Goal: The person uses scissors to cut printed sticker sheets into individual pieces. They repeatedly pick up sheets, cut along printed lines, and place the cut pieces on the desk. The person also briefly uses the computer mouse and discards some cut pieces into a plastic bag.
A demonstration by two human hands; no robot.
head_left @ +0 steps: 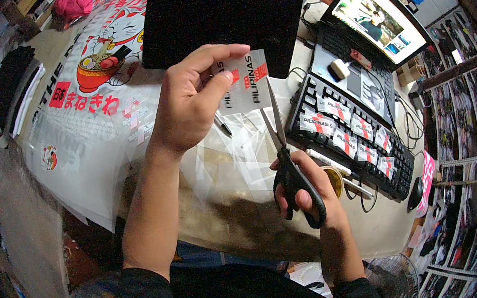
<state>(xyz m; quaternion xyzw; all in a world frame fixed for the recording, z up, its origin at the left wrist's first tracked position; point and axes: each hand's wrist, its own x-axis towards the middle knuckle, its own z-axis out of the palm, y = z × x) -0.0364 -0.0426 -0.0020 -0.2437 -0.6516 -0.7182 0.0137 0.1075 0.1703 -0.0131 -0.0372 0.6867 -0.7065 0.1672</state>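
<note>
My left hand [188,101] pinches a small translucent sticker sheet [247,99] between thumb and fingers, raised above the table. It bears black lettering and red marks. Fingers of my right hand [326,197] sit in the black handles of a pair of scissors [285,161]. The blades point up and stand slightly apart at the sheet's right part; whether they touch it I cannot tell. Several small cut stickers [345,141] with similar print lie across a black keyboard [401,187] to the right. Clear film scraps [217,172] are scattered on the table below my left hand.
A large printed plastic sheet [71,145] covers the table's left side. A black flat panel [217,20] lies at the back. An open laptop [380,18] stands at the right, a white charger [339,68] on it. A pen [223,126] and a yellowish tape roll [333,180] lie nearby.
</note>
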